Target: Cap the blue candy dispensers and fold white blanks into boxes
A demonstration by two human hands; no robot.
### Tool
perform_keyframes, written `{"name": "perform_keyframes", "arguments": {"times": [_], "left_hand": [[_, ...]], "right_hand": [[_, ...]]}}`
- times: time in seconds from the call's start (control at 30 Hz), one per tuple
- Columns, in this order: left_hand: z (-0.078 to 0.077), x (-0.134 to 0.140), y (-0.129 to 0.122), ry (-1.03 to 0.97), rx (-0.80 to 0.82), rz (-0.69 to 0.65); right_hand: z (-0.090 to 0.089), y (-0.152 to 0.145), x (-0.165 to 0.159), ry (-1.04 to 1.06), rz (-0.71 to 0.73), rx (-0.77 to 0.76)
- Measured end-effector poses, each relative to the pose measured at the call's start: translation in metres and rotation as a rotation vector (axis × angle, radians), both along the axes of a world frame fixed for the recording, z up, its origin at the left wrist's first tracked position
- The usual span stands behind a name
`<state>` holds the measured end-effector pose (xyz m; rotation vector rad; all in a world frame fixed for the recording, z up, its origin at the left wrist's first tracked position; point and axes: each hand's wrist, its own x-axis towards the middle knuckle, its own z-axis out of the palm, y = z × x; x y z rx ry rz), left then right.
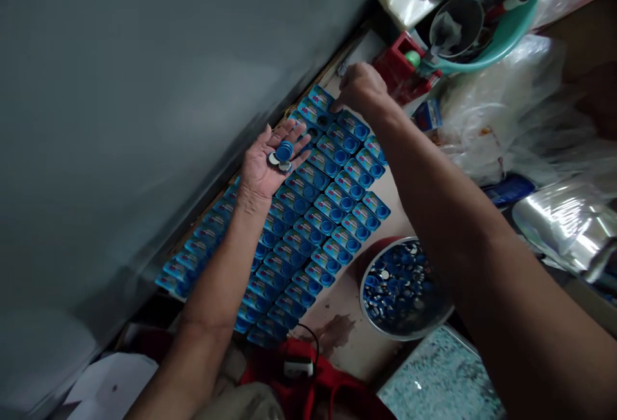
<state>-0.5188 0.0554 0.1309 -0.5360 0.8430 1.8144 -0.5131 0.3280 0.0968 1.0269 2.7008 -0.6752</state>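
The person's left hand (260, 173) lies palm up over the rows of flat blue rectangular packs with round blue ends (318, 219), its fingers loosely spread and not gripping, with several small round blue plastic pieces (284, 150) and silvery discs (274, 158) resting in the palm. The right hand (362, 89) reaches to the far end of the rows, its fingers curled downward near the packs there; whether they pinch anything cannot be told. The packs cover much of the pale desk (349, 298) along the grey wall (144, 86), and near the right hand a dark round opening (322, 121) shows in one of them. To work well here, the left palm is best held level and slightly cupped, close to the right hand, so that no piece rolls off. A light, straight-down touch would likely suit such close-set packs, with the forearm clear of the wide metal bowl of blue and silvery pieces (396, 336).
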Motion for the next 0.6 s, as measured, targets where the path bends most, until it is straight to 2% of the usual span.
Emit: {"name": "perform_keyframes", "arguments": {"times": [0.13,0.27,0.37,0.43,0.5,0.6], "left_hand": [[0.004,0.009,-0.002,-0.018,0.019,0.008],[0.01,0.015,-0.011,-0.025,0.057,0.047],[0.011,0.02,-0.013,-0.037,0.056,0.025],[0.01,0.025,-0.009,-0.058,0.046,0.0],[0.008,0.031,-0.004,-0.084,0.032,-0.008],[0.005,0.041,0.002,-0.138,-0.023,0.002]], "right_hand": [[0.016,-0.014,0.005,-0.009,-0.087,0.022],[0.044,-0.066,0.049,0.214,-0.036,0.068],[0.057,-0.113,0.085,0.375,0.135,-0.016],[0.059,-0.136,0.1,0.418,0.293,-0.091],[0.056,-0.148,0.107,0.415,0.414,-0.125],[0.051,-0.149,0.111,0.371,0.521,-0.127]]}}
